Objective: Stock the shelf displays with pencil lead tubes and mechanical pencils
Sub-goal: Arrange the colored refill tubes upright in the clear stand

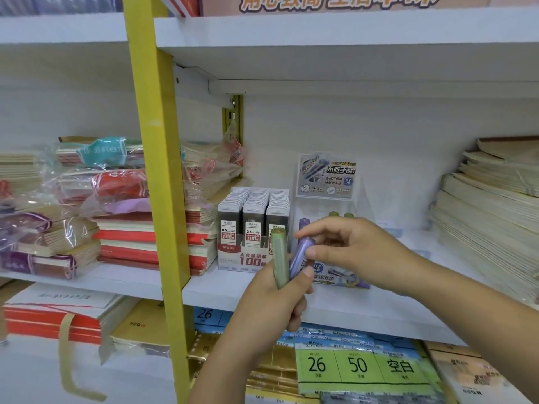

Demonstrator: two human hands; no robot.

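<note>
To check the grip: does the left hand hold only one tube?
No: the left hand grips a green tube and a purple tube, whose top the right hand pinches.

A green lead tube point(279, 258) stands nearly upright in the left hand point(274, 304), cap up. Just beside it, a purple lead tube point(302, 256) leans to the right, its upper end pinched by the right hand point(344, 249). Behind them on the shelf point(379, 310) stand a red-and-white display box point(252, 259) with three full rows of grey lead cases, and a clear display stand point(326, 182) holding purple and green tubes.
</note>
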